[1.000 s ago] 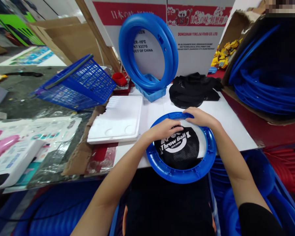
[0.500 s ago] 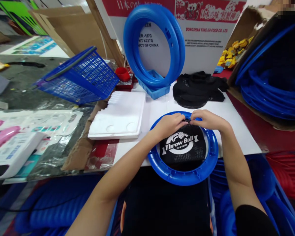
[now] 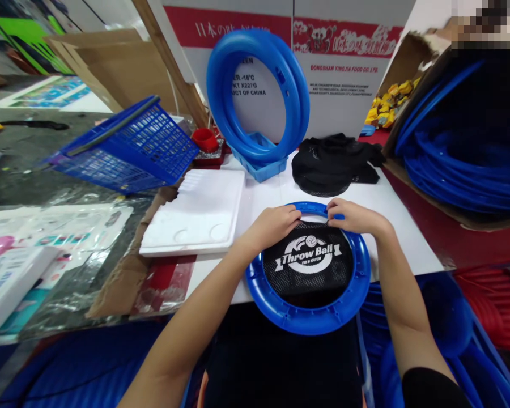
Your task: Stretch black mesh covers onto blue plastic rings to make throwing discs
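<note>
A blue plastic ring (image 3: 308,320) rests partly on the white table board and juts out over its front edge. Within the ring lies a black mesh disc (image 3: 310,260) printed with white "Throw Ball" lettering. My left hand (image 3: 280,222) pinches the mesh's upper left edge beside the ring's far rim. At the upper right, the fingers of my right hand (image 3: 348,216) are closed on the mesh edge near the rim. Between the two hands a pale gap shows above the mesh. My fingertips partly hide where mesh and rim meet.
Blue rings (image 3: 257,96) stand upright in a light blue basket (image 3: 259,164). Black mesh pieces (image 3: 335,164) lie behind my right hand. A white foam lid (image 3: 195,212) and a tilted blue basket (image 3: 127,147) are at left. A carton (image 3: 450,221) of blue rings stands at right.
My left hand has moved left along the far rim, away from the right hand. The mesh edge has dropped from the far rim, opening a gap. The camera view has shifted slightly.
</note>
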A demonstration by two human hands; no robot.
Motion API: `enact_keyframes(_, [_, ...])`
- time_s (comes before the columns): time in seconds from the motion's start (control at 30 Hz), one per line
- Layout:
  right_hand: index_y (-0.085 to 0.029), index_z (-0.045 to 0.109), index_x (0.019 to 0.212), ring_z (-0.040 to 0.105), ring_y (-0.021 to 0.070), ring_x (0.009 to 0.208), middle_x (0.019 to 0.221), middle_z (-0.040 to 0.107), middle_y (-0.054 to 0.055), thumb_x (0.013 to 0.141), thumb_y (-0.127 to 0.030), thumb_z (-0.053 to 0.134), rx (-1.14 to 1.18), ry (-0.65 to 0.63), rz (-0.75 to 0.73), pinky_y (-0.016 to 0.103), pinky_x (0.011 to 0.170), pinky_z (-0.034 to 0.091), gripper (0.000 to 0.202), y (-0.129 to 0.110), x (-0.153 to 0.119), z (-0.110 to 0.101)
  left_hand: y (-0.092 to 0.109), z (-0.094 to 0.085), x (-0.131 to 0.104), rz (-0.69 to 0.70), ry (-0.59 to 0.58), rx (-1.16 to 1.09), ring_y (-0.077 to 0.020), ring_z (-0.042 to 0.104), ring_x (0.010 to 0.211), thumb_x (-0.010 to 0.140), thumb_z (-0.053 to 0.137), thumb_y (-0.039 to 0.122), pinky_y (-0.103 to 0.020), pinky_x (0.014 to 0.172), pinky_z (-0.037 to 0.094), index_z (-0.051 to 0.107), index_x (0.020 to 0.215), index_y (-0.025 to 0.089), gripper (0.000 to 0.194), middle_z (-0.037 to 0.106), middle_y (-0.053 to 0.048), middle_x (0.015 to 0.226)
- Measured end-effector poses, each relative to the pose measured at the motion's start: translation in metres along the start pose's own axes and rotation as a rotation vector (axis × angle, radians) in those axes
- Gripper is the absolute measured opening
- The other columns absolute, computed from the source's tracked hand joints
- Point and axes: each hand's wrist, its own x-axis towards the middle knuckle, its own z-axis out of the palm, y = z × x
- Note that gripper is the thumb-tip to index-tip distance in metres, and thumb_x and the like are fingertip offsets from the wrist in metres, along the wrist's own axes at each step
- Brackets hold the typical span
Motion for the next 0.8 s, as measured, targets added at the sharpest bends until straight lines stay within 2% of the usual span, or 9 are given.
enact_keyframes(0.1, [-0.021, 0.075, 0.091, 0.066, 0.0265, 0.109, 0.122, 0.063, 0.011, 0.099, -0.027, 0.066, -0.051, 0.055, -0.049, 0.044, 0.105, 0.053, 0.013, -0.001, 0.006, 0.008, -0.003, 0.003, 0.000, 0.019, 0.011, 0.034, -0.0251, 0.073, 0.094, 0.110, 0.050, 0.030, -0.033, 0.075, 0.053, 0.072, 0.112, 0.020, 0.024, 0.076, -0.010, 0.110])
enact_keyframes(0.23, [-0.021, 0.074, 0.088, 0.068, 0.0251, 0.108, 0.124, 0.066, 0.009, 0.098, -0.025, 0.068, -0.061, 0.075, -0.089, 0.042, 0.102, 0.055, 0.012, 0.003, 0.010, 0.008, -0.006, 0.004, 0.002, -0.031, 0.031, 0.018, -0.0251, 0.073, 0.089, 0.108, 0.053, 0.029, -0.033, 0.074, 0.052, 0.074, 0.109, 0.023, 0.021, 0.077, -0.008, 0.106])
enact_keyframes(0.43, [-0.022, 0.075, 0.087, 0.069, 0.0248, 0.115, 0.132, 0.070, 0.006, 0.095, -0.024, 0.072, 0.021, 0.063, -0.113, 0.039, 0.106, 0.052, 0.008, 0.005, 0.011, 0.003, -0.011, 0.005, 0.006, -0.092, 0.135, -0.095, -0.0264, 0.073, 0.100, 0.111, 0.049, 0.038, -0.035, 0.083, 0.054, 0.074, 0.111, 0.023, 0.029, 0.077, -0.008, 0.109])
enact_keyframes(0.63, [-0.020, 0.072, 0.088, 0.068, 0.0252, 0.120, 0.132, 0.071, 0.009, 0.095, -0.032, 0.073, 0.149, 0.088, -0.160, 0.042, 0.112, 0.050, 0.013, 0.003, 0.017, 0.008, -0.020, 0.007, 0.005, -0.096, 0.150, -0.197, -0.0268, 0.071, 0.103, 0.108, 0.053, 0.033, -0.039, 0.091, 0.054, 0.070, 0.109, 0.021, 0.021, 0.076, -0.009, 0.109])
enact_keyframes(0.8, [-0.021, 0.070, 0.094, 0.069, 0.0239, 0.113, 0.124, 0.074, 0.009, 0.104, -0.038, 0.061, 0.169, 0.163, -0.121, 0.041, 0.106, 0.052, 0.022, 0.000, 0.018, 0.009, -0.019, 0.005, 0.004, -0.092, 0.130, -0.241, -0.0238, 0.068, 0.089, 0.106, 0.053, 0.028, -0.037, 0.083, 0.053, 0.063, 0.110, 0.022, 0.012, 0.072, -0.006, 0.101])
